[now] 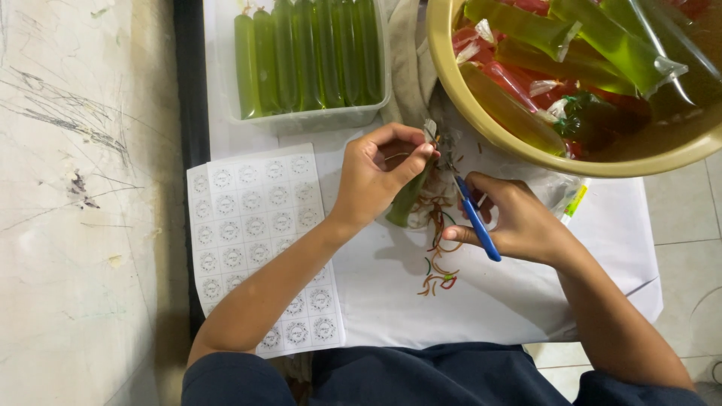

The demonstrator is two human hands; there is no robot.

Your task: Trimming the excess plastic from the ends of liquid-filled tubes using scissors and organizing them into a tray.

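My left hand point(380, 177) pinches the knotted top of a green, liquid-filled plastic tube point(406, 201) and holds it upright over white paper point(466, 301). My right hand point(519, 222) grips blue-handled scissors point(476, 220), whose tip sits right at the tube's tied end. Loose rubber bands point(438, 271) in red, orange and green lie on the paper just below both hands.
A clear tray point(316, 119) of green filled tubes stands at the back. A large tan bowl point(519, 143) holds green and red filled tubes at the back right. A sheet of round stickers point(256, 240) lies to the left. A scratched wall point(75, 203) runs along the left.
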